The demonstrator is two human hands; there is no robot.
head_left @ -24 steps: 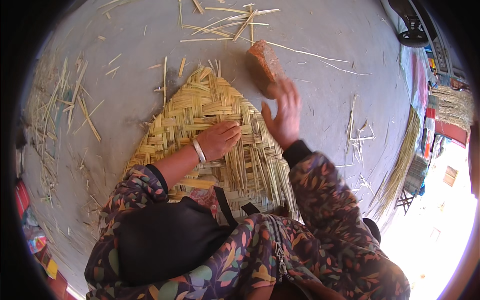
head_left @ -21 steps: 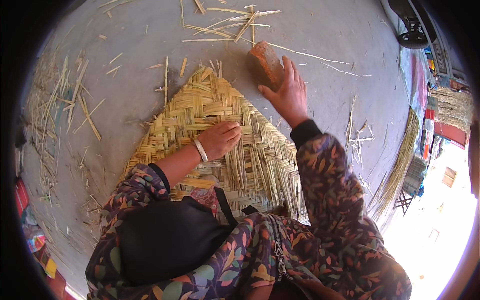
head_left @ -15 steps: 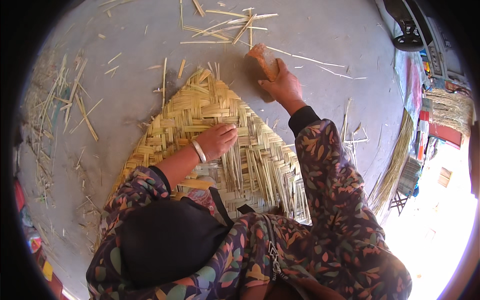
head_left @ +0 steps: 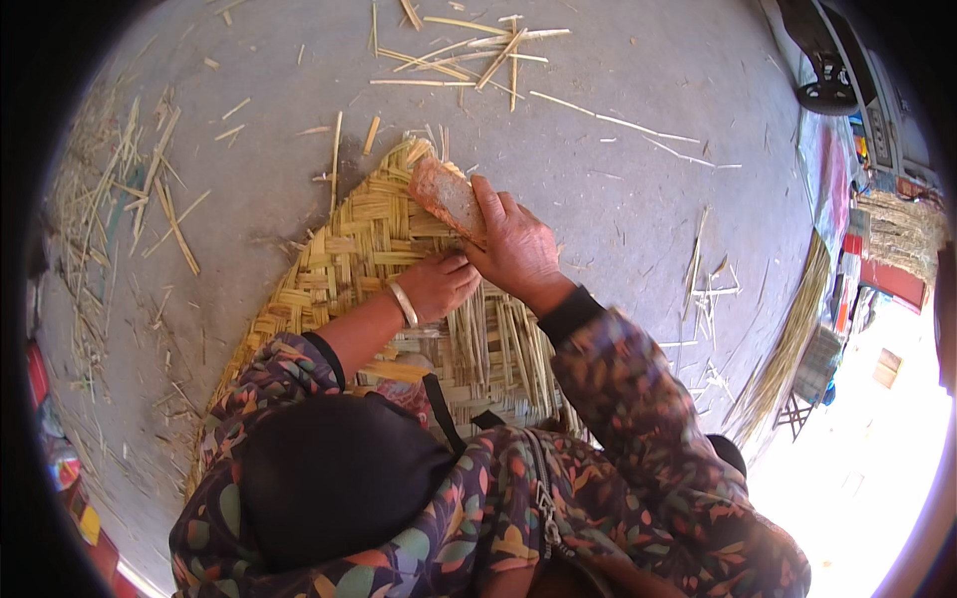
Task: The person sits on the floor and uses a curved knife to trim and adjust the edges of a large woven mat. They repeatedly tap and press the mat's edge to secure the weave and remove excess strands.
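The person crouches on the grey concrete floor [head_left: 618,199] over a half-woven mat [head_left: 349,259] of pale yellow split strips. The right hand [head_left: 518,244] is clenched around the near end of a brownish block [head_left: 449,194], which looks like worn wood or brick, and holds it tilted over the mat's far corner, its lower face touching or just above the weave; which of the two cannot be told. The left hand [head_left: 439,284], with a silver bangle [head_left: 403,302] at the wrist, lies knuckles up on the mat just beside the block, fingers curled under; whether it pinches a strip or only presses the weave flat is hidden. The likeliest trouble seems to be the closeness of the two hands: if the block comes down or slides toward the person, it could catch the left fingers. A hard or skewed stroke might also split the thin strips or push the weave out of line near the loose upright ends [head_left: 498,349]. Stray splinters [head_left: 469,50] lie well apart on the floor beyond.
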